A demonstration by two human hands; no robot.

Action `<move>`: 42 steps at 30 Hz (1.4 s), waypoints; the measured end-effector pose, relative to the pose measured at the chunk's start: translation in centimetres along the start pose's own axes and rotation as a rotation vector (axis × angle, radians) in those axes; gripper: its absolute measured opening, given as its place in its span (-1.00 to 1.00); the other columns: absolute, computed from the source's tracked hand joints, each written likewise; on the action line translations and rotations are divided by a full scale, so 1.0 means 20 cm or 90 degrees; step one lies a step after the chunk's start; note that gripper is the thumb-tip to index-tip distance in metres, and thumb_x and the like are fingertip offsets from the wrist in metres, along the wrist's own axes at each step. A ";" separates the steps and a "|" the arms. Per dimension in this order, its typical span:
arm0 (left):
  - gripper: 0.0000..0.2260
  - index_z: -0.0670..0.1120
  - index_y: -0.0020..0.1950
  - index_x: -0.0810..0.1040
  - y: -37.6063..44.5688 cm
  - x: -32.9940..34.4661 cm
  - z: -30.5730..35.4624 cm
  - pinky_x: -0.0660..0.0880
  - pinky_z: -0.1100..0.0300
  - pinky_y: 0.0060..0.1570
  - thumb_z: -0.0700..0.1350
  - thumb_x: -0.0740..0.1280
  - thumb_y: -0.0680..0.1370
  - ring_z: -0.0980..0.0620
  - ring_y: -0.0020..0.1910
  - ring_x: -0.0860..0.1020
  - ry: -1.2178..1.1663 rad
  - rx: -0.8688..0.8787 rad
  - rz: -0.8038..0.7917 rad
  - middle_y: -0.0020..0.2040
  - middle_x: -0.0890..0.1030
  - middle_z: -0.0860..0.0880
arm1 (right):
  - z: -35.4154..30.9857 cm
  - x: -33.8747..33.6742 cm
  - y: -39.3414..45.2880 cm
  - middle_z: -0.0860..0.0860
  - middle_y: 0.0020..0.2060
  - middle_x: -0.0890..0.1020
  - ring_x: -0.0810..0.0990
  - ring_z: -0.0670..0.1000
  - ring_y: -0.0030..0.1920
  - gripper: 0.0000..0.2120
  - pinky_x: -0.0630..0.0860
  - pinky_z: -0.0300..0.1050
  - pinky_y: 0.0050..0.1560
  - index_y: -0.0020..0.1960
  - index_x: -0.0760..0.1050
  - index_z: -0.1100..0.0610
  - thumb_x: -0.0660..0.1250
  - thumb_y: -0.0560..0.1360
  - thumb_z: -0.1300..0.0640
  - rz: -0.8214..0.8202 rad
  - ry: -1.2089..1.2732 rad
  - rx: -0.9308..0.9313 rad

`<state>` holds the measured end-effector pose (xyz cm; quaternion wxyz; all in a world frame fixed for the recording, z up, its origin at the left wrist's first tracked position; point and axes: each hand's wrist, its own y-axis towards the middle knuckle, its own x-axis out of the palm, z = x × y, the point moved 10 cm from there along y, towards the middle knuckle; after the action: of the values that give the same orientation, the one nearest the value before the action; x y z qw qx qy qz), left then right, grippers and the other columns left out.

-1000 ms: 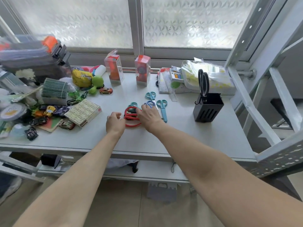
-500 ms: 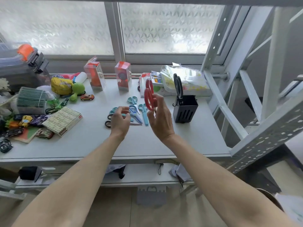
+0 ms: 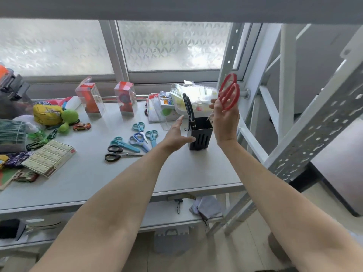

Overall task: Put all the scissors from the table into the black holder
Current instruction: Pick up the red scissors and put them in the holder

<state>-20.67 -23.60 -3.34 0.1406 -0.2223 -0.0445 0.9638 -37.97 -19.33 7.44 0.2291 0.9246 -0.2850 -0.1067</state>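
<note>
My right hand (image 3: pixel 225 119) grips red-handled scissors (image 3: pixel 229 93), handles up, just above and right of the black holder (image 3: pixel 200 135). One pair of black-handled scissors (image 3: pixel 189 108) stands in the holder. My left hand (image 3: pixel 176 134) is open, its fingers at the holder's left side. Several scissors lie on the table to the left: black-handled ones (image 3: pixel 115 153), a teal pair (image 3: pixel 122 144), a blue pair (image 3: pixel 138 140), and two more teal pairs (image 3: pixel 139 127) (image 3: pixel 152 135).
The grey table (image 3: pixel 176 173) carries red boxes (image 3: pixel 125 101), a yellow and green plush toy (image 3: pixel 57 114), toy cars (image 3: pixel 82 126), a flat white box (image 3: pixel 49 157) and a bag of packets (image 3: pixel 196 95) behind the holder. A white metal rack (image 3: pixel 294 134) stands at right.
My right hand lifted the red scissors off the table and carried them right to above the holder. My left hand left the scissors pile and reached the holder's side.
</note>
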 end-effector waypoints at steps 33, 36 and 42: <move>-0.39 -0.04 0.49 0.33 0.04 0.04 0.05 0.52 0.21 -0.21 -0.27 0.43 0.48 -0.18 0.26 0.53 -0.097 0.036 -0.017 0.37 0.48 -0.03 | 0.11 0.30 -0.12 0.10 0.07 0.61 0.56 0.07 0.06 -0.42 0.43 -0.14 0.01 0.20 0.53 0.15 -0.04 0.61 -0.25 -0.259 -0.298 0.017; -0.38 0.00 0.50 0.32 0.03 0.04 0.04 0.51 0.24 -0.24 -0.27 0.43 0.48 -0.17 0.26 0.53 -0.103 0.034 -0.013 0.41 0.46 -0.02 | 0.10 0.25 -0.11 0.04 -0.07 0.60 0.54 0.02 -0.07 -0.43 0.41 -0.18 -0.08 0.12 0.54 0.17 -0.06 0.62 -0.23 -0.200 -0.269 0.035; -0.29 0.07 0.56 0.22 0.00 0.04 -0.01 0.57 0.04 0.02 -0.23 0.44 0.49 -0.16 0.17 0.58 -0.094 0.004 -0.041 0.49 0.36 0.01 | 0.05 0.15 -0.09 0.01 -0.14 0.50 0.47 -0.03 -0.10 -0.54 0.37 -0.19 -0.01 -0.04 0.50 0.19 -0.02 0.67 -0.10 -0.098 -0.245 0.065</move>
<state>-21.34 -23.42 -3.96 0.1683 -0.1489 -0.0587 0.9726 -34.98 -20.23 5.48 0.1144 0.9166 -0.2573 -0.2839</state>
